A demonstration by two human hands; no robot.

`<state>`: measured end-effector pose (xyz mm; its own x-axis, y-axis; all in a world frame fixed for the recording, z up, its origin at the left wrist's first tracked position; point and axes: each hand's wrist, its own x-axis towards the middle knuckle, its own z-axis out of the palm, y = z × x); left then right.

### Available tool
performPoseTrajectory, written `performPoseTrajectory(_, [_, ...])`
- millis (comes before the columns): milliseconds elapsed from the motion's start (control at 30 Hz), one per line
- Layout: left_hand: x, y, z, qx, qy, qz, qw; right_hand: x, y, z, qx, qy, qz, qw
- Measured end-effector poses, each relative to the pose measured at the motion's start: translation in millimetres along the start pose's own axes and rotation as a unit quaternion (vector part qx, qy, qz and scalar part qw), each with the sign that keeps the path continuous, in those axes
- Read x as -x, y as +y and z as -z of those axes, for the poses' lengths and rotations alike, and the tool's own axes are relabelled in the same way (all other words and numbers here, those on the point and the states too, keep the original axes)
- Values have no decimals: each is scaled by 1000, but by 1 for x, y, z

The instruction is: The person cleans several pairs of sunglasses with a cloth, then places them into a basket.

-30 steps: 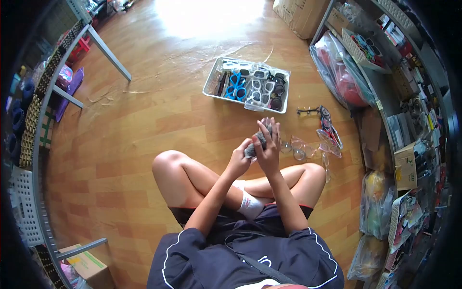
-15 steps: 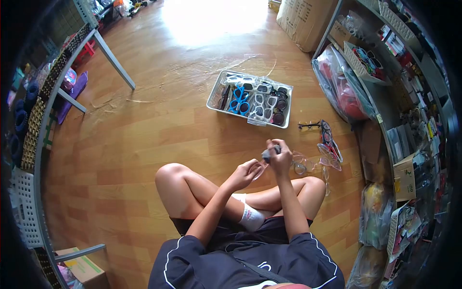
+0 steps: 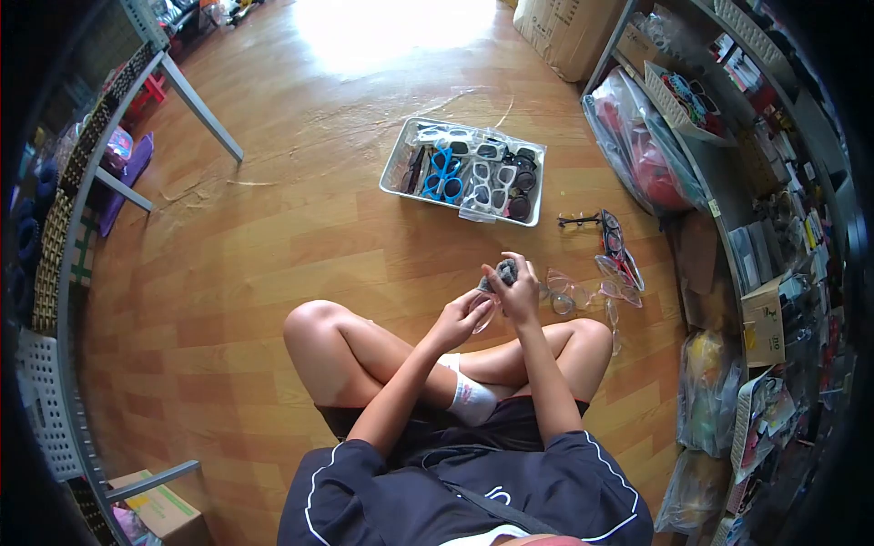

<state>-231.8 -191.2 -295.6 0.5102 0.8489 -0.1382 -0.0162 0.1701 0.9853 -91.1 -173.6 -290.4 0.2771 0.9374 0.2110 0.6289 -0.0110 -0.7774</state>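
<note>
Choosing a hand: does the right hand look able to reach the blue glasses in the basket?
Probably not yet: the right hand grips a grey cloth. Otherwise the way looks free: the blue glasses lie uncovered in the open basket, bare floor before it.

The left hand point(image 3: 460, 323) hides part of the glasses point(image 3: 484, 317), the right hand point(image 3: 518, 295) covers some of the cloth point(image 3: 507, 271), the top edge cuts off the carton point(image 3: 560, 41) at one o'clock, the bottom edge crops the shirt point(image 3: 382, 496) at six, and small shelf goods point(image 3: 806, 232) at three blur together.
</note>
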Motion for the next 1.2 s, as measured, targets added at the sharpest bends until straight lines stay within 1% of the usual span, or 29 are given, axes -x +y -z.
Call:
performPoseTrajectory(33, [-3,-8,3,-2,4,-21,1000,-2,2,0,-12,1,-4,1000])
performPoseTrajectory(67, [-4,-14,4,-3,8,-43,999,-6,13,-5,-87,13,-28,996])
performPoseTrajectory(100, [-3,-10,3,-5,10,-41,999,-10,16,-1,-150,17,-67,986])
performPoseTrajectory(167, [-1,-1,-3,45,-30,-20,998,-16,22,4,-197,47,-55,978])
performPoseTrajectory(200, [-3,-3,-9,82,-22,-37,996,-18,22,8,-198,46,-55,977])
performPoseTrajectory(267, [-8,-8,-16,90,-13,-40,995,-20,22,15,-159,119,-86,976])
performPoseTrajectory(300, [-7,-8,-18,101,-3,-43,994,-19,20,15,-159,119,-88,976])
performPoseTrajectory(367, [-7,-9,-15,101,5,-44,994,-15,20,17,-225,39,-85,970])
performPoseTrajectory(400, [-7,-8,-10,91,12,-54,994,-11,24,11,-184,4,-10,983])
performPoseTrajectory(433, [-5,-8,-6,83,19,-61,995,-8,28,8,-183,4,-14,983])
performPoseTrajectory(467, [-3,-9,-3,97,18,-42,994,-6,34,5,-173,-30,-9,984])
performPoseTrajectory(500, [-3,-11,-3,84,23,-64,994,-5,30,6,-162,-65,-4,985])
performPoseTrajectory(533, [-1,-13,-6,92,18,-63,994,-6,20,13,-283,-74,-54,955])
performPoseTrajectory(567, [-1,-14,-9,98,13,-62,993,-10,24,16,-280,-73,-55,956])
performPoseTrajectory(633, [-1,-5,-17,123,6,-55,991,-16,33,17,-283,-27,-64,957])
performPoseTrajectory(667, [0,-3,-21,147,2,-48,988,-17,36,15,-241,28,-52,969])
performPoseTrajectory(700, [-2,-8,-21,148,-1,-46,988,-15,35,15,-239,30,-54,969])
performPoseTrajectory(767, [-7,-20,-18,115,31,-52,991,-15,33,12,-251,121,-119,953])
performPoseTrajectory(800, [-5,-13,-19,141,67,-51,986,-13,32,10,-248,111,-117,955])
performPoseTrajectory(833, [-5,-12,-17,142,67,-50,986,-9,29,3,-248,111,-117,955])
performPoseTrajectory(900, [-3,-12,-13,98,83,-53,990,3,20,-17,-194,73,58,976])
performPoseTrajectory(933, [-3,-11,-12,152,74,-56,984,5,17,-18,-213,81,36,973])
performPoseTrajectory(967, [-3,-13,-11,154,74,-56,984,3,19,-16,-211,80,36,973])
performPoseTrajectory(1033, [-1,-13,-6,112,13,-49,992,-6,29,-9,-180,113,-113,971])
performPoseTrajectory(1100, [1,-7,-8,102,0,-52,993,-16,32,-3,-271,180,-163,931])
performPoseTrajectory(1167, [-1,1,-12,102,37,-78,991,-10,27,0,-213,206,-92,951])
performPoseTrajectory(1200, [-7,-12,-11,51,96,-116,987,-7,19,0,-213,204,-92,951])
